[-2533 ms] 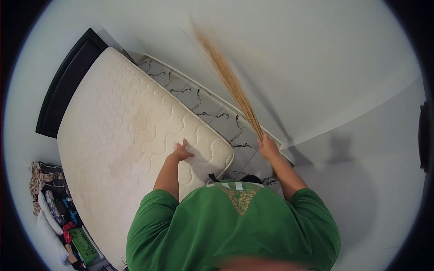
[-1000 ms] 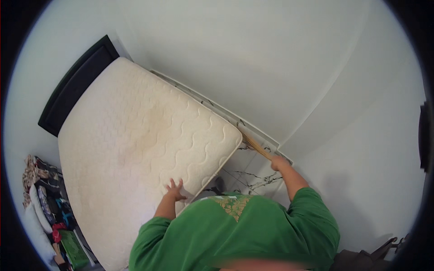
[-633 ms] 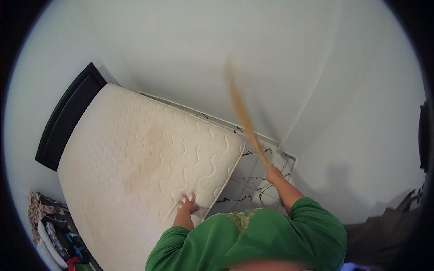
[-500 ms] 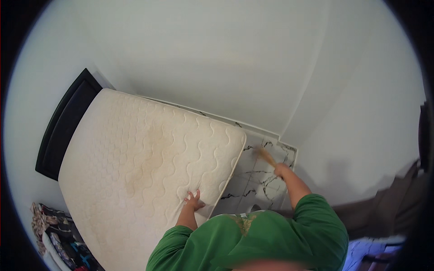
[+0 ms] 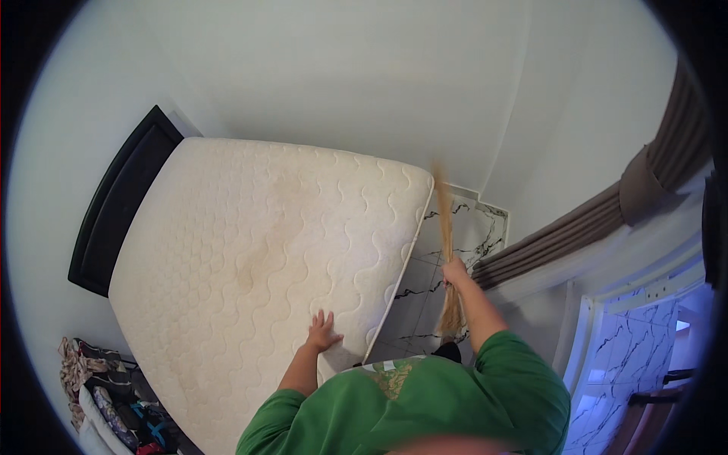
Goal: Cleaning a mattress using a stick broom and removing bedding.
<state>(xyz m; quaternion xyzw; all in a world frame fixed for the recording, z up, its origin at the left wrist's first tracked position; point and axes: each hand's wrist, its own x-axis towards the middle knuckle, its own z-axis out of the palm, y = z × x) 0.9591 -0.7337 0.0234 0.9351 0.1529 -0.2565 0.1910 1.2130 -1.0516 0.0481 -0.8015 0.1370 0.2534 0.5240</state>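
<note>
A bare cream quilted mattress [image 5: 227, 227] with brownish stains fills the left and middle of the view. My left hand [image 5: 323, 332] lies flat on it near the close right corner, fingers spread. Off the mattress's right edge, my right hand [image 5: 454, 271] is closed around the middle of a straw-coloured broom [image 5: 445, 220]. One end of the broom points away, blurred, beside the mattress's far right corner. Its other, bushier end hangs toward my foot [image 5: 449, 351], above the floor.
A dark headboard [image 5: 125, 205] stands at the left against the wall. Clothes [image 5: 114, 402] are heaped at the lower left. White tiles with black veins [image 5: 413, 303] cover the floor strip at right. A tied brown curtain [image 5: 561, 239] hangs beside a doorway [image 5: 584, 356].
My right hand has swung the broom from low over the floor to beside the mattress edge. My left hand's fingers have flattened on the mattress. The view has turned rightward, showing the curtain and doorway.
</note>
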